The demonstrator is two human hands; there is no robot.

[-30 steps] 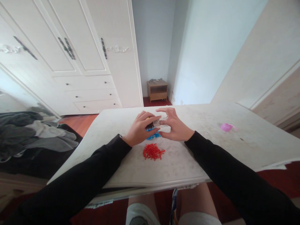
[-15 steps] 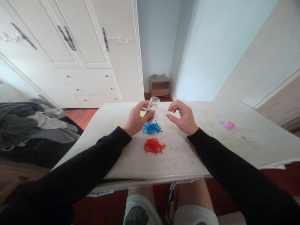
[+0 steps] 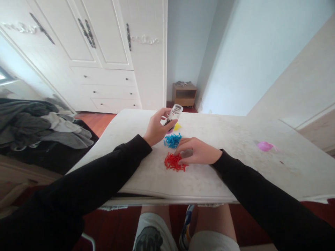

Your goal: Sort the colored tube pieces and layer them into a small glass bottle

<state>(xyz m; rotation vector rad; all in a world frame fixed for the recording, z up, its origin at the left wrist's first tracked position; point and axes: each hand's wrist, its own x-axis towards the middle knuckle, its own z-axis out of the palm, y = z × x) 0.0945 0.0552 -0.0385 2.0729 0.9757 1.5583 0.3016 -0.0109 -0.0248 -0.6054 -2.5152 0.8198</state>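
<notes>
Head view | my left hand (image 3: 157, 127) gripping a clear, glassy, cylindrical jar (image 3: 176, 111) beyond the red plasticky strip heap (image 3: 171, 162) | my right hand (image 3: 198, 150) holding narrow at its edge, pinch unclear | sideways brushing risking scatter

Left hand (image 3: 155, 127) gripping a tilted clear jar (image 3: 176, 110) (dark contents within); right hand (image 3: 200, 152), thumb and fingers parted, at the red strip pile (image 3: 172, 164).

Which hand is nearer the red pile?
Right. The right hand is at the right side of the red pile; the left hand is farther off, beyond it to the left, holding the clear jar.
</notes>
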